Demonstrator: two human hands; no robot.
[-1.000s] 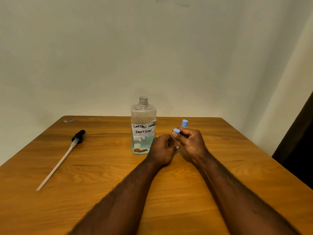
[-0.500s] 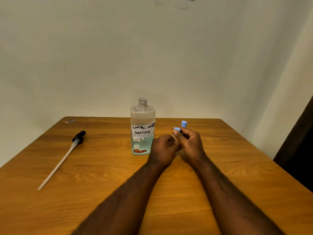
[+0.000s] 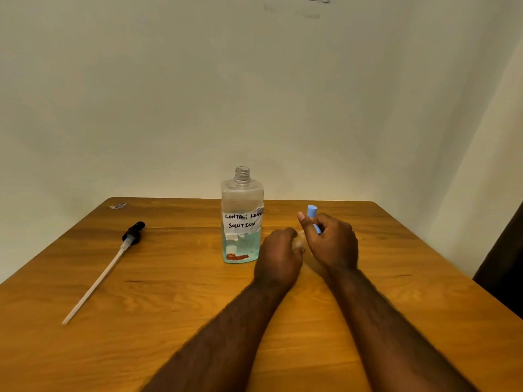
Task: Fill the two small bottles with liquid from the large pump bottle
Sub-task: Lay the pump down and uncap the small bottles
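Two blue caps — one pinched by right hand; left hand grips small bottle.

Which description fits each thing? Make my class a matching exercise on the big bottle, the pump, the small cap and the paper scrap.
1 big bottle
2 pump
3 small cap
4 paper scrap

a black-headed, lying on its side
b table's far left corner
c upright, neck open
d blue, seen just over the right hand

Pairs: 1c, 2a, 3d, 4b.
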